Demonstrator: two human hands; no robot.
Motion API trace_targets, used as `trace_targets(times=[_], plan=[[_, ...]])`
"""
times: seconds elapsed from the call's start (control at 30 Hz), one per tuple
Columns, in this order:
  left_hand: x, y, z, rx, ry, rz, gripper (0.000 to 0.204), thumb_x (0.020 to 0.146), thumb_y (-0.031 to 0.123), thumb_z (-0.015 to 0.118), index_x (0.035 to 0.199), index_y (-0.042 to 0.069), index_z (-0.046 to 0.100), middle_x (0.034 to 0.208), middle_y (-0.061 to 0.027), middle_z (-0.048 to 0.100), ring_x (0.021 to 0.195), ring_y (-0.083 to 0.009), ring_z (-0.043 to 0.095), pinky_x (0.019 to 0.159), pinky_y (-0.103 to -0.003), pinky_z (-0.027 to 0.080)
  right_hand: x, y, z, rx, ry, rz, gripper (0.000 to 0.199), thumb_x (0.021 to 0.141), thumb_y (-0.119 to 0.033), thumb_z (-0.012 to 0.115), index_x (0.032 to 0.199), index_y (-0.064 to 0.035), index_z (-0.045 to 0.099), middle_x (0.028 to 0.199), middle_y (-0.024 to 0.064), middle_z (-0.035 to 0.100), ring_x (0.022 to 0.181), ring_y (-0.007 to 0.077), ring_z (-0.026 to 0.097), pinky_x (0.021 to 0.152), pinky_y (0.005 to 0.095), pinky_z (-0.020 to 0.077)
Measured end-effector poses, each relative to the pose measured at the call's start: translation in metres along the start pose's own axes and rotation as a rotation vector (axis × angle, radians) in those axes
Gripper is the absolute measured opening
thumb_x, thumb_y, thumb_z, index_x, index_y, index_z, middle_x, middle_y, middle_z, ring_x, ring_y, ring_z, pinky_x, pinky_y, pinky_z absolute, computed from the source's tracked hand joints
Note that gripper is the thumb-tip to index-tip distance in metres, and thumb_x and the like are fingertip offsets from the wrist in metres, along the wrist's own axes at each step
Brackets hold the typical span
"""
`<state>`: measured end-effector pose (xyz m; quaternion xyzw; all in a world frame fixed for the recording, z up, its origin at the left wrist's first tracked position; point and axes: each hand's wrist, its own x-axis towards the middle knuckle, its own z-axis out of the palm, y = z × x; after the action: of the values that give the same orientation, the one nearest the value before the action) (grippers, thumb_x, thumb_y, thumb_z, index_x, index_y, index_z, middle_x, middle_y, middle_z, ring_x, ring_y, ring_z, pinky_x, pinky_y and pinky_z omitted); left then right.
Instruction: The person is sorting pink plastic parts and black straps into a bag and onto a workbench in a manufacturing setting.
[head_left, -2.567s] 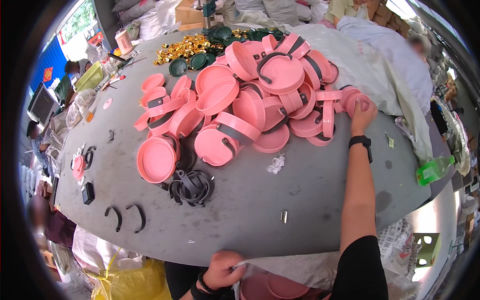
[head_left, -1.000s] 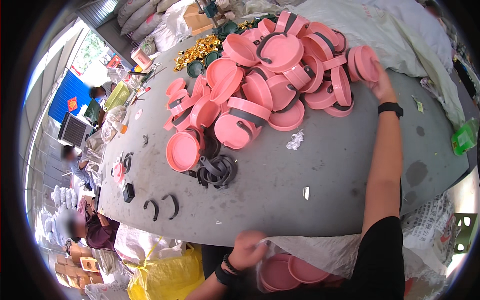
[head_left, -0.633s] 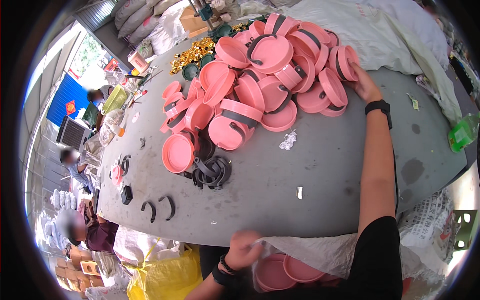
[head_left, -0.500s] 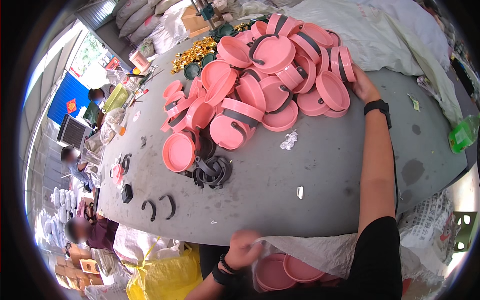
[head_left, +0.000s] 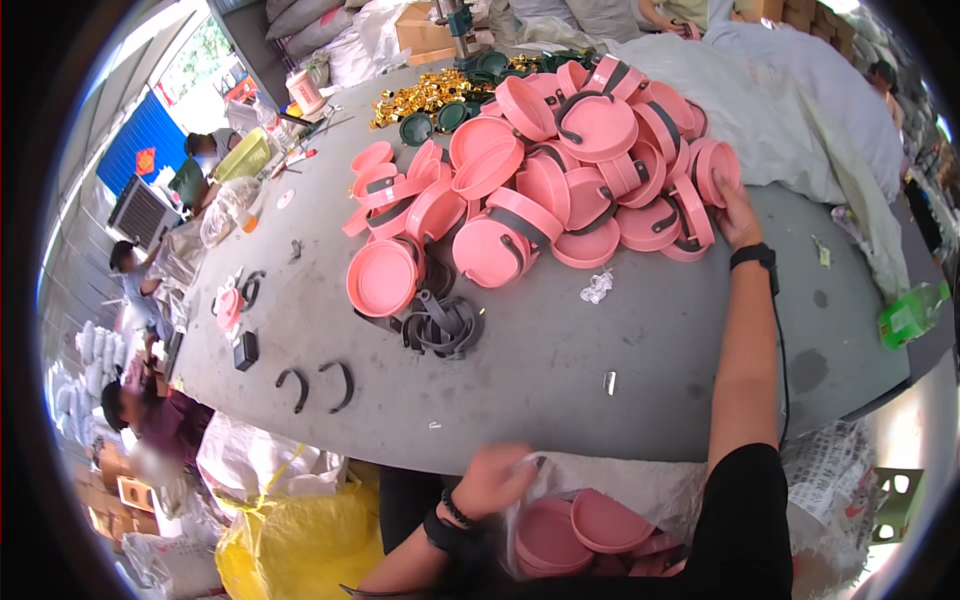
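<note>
A big heap of round pink lids (head_left: 490, 165), several with dark grey strap handles, covers the far middle of the table. At the heap's right edge, my right hand (head_left: 738, 218) is closed round the side of a pink lid (head_left: 714, 165); some of its fingers are hidden behind it. Down at the near edge, my left hand (head_left: 497, 480), slightly blurred, pinches the rim of a white woven sack (head_left: 620, 468). Inside that sack lie more pink lids (head_left: 608, 520), partly covered by its fabric.
Loose grey strap handles (head_left: 440, 325) lie before the heap, with two curved ones (head_left: 340, 387) farther left. Gold parts (head_left: 430, 98) and dark green lids (head_left: 417, 129) sit behind. A green bottle (head_left: 912, 315) stands right; a yellow sack (head_left: 300, 540) lies lower left. Other people work nearby.
The lids at the heap's right edge have shifted, and the one at my right hand is now turned differently. My left hand stays at the sack's rim. The whole view has swung slightly.
</note>
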<state>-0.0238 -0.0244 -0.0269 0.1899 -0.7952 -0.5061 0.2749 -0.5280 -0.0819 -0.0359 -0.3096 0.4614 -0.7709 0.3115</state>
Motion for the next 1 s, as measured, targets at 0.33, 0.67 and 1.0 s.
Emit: trace_targets(times=[0.33,0.67,1.0], plan=[[-0.001,-0.016,-0.001,-0.060,0.012,0.010,0.016,0.081,0.009,0.050,0.069,-0.002,0.050,0.057,-0.0083,0.041,0.055,-0.0120,0.038,0.051,-0.028,0.036,-0.059,-0.111,0.011,-0.261,0.174,0.149,0.043,0.076,-0.027,0.066,0.112,-0.0113,0.050,0.100,0.0017,0.058,0.086,0.0161,0.057,0.070,0.0307,0.0477],[-0.003,-0.028,-0.004,-0.314,0.027,-0.027,0.020,0.085,0.015,0.052,0.076,-0.003,0.054,0.064,0.0043,0.047,0.062,-0.0045,0.038,0.053,-0.022,0.035,-0.331,-0.232,0.209,-1.099,-0.419,0.019,0.052,0.083,-0.029,0.053,0.122,0.0020,0.040,0.113,0.0108,0.052,0.099,0.0177,0.053,0.085,0.0311,0.0433],[-0.023,0.054,-0.004,-0.889,-0.032,-0.146,0.019,0.086,0.015,0.052,0.081,-0.002,0.059,0.070,0.0057,0.050,0.064,-0.0015,0.040,0.055,-0.018,0.034,-0.434,-0.180,0.190,-0.724,-0.088,0.678,0.068,0.065,-0.016,0.071,0.123,0.0009,0.040,0.116,0.0087,0.050,0.107,0.0161,0.048,0.093,0.0304,0.0364]])
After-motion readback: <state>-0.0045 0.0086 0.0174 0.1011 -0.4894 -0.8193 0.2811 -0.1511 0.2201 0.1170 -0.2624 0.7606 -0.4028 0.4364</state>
